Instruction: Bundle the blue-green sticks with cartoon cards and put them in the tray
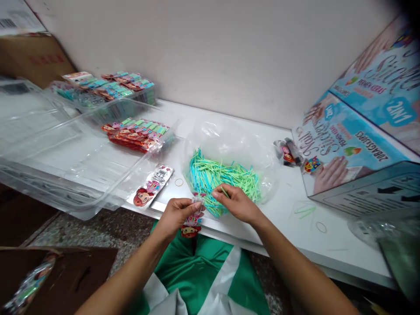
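My left hand (pixel 180 214) pinches a small printed packet (pixel 192 218) with a red-haired cartoon figure at its lower end, held over the table's front edge. Just to the right, my right hand (pixel 236 202) has its fingers closed on a thin green stick (pixel 225 191). Both hands are at the near side of a clear plastic bag (pixel 226 135), which lies open and holds a heap of thin green and blue sticks (pixel 219 175). More packets of the same print lie in a small stack (pixel 152 186) left of the bag.
A large clear plastic tray (pixel 75 205) covers the left side, near bundled packets (pixel 138 133) and another filled container (pixel 108 94). Printed cartons (pixel 357 144) stand at the right. Rubber bands (pixel 179 182) and loose sticks (pixel 306 213) lie on the white table (pixel 282 227).
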### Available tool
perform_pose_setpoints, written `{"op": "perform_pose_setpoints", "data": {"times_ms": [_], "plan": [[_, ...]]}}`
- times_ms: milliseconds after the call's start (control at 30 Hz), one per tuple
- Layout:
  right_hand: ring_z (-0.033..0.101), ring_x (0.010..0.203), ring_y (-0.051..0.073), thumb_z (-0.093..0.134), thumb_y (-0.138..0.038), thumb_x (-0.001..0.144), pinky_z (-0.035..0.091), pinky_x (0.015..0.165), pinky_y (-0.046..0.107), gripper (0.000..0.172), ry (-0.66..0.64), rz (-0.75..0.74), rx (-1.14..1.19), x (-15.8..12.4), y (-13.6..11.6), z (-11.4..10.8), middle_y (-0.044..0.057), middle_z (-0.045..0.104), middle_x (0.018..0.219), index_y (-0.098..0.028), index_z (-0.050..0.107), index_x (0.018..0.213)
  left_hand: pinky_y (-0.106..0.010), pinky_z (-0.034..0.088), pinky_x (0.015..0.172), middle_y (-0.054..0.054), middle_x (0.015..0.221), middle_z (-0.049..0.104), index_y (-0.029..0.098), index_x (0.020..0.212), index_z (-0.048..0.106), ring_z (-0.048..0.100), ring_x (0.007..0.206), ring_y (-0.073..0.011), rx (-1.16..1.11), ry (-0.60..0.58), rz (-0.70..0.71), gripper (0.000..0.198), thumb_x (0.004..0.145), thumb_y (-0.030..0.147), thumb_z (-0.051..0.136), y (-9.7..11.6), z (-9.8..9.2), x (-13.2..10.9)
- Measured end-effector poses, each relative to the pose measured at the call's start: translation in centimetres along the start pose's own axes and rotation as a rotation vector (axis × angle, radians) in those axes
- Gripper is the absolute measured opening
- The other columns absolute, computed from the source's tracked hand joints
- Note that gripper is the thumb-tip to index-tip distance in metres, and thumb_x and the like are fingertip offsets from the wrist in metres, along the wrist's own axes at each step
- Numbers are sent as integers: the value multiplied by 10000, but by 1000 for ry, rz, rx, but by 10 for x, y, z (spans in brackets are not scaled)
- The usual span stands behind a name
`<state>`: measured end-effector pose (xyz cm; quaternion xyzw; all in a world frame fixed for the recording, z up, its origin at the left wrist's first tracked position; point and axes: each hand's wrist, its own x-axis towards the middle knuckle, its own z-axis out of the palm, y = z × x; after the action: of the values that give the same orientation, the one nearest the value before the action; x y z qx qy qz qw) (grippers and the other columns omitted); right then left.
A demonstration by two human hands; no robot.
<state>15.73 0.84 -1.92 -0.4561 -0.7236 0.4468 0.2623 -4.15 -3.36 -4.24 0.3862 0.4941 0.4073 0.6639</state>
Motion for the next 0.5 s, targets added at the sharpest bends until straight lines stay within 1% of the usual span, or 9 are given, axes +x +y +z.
{"op": "perform_pose_setpoints", "data": {"times_ms": [67,167,233,267,333,367,433,500], "plan": [[487,649,121,451,-378,880,360,613,235,257,23,-12,-191,7,6,-14,-19,537,683,-179,587,791,-264,497,674,-78,746,726,116,755,732,652,674,-164,-35,42,-9,241,664,338,738,-1,-1,0],[479,621,127,396,-366,903,343,591,237,303,65,-51,-471,30,8,-33,-14,520,644,-179,572,741,-234,473,577,-37,612,688,122,664,708,615,559,-129,-93,110,-27,202,602,301,781,-2,0,0],[527,700,145,372,-337,914,361,638,244,282,63,-93,-647,53,4,-40,17,584,744,-182,601,856,-212,432,507,-6,529,639,122,588,669,564,484,-100,-115,149,-24,208,550,270,809,-2,2,0],[547,766,160,386,-311,907,368,670,250,256,49,-107,-751,65,2,-41,42,611,836,-182,603,945,-206,416,489,1,511,623,120,564,652,545,467,-91,-120,158,-17,219,533,260,818,-2,2,0],[567,846,186,399,-253,891,373,703,266,287,-50,-94,-988,90,-1,-41,88,624,979,-189,562,1118,-206,409,490,-1,520,621,117,560,644,539,476,-88,-122,145,-9,226,534,259,818,-2,2,0],[573,857,196,431,-223,867,375,700,272,304,-81,-86,-1026,101,-2,-40,104,626,1017,-191,559,1141,-208,412,499,-6,531,627,115,574,652,543,486,-89,-121,132,-10,221,547,265,812,-2,2,0],[585,847,211,491,-183,816,379,674,276,292,-143,-65,-1080,119,1,-36,121,643,1007,-185,598,1088,-209,422,526,-17,564,647,114,616,672,557,513,-89,-121,102,-11,205,572,268,801,-1,0,-1],[596,817,222,531,-159,777,379,644,279,230,-177,-45,-1109,130,6,-32,136,663,948,-163,642,978,-210,434,553,-27,598,667,116,662,691,574,540,-92,-124,85,-21,197,587,266,794,-2,-4,-1]]}}
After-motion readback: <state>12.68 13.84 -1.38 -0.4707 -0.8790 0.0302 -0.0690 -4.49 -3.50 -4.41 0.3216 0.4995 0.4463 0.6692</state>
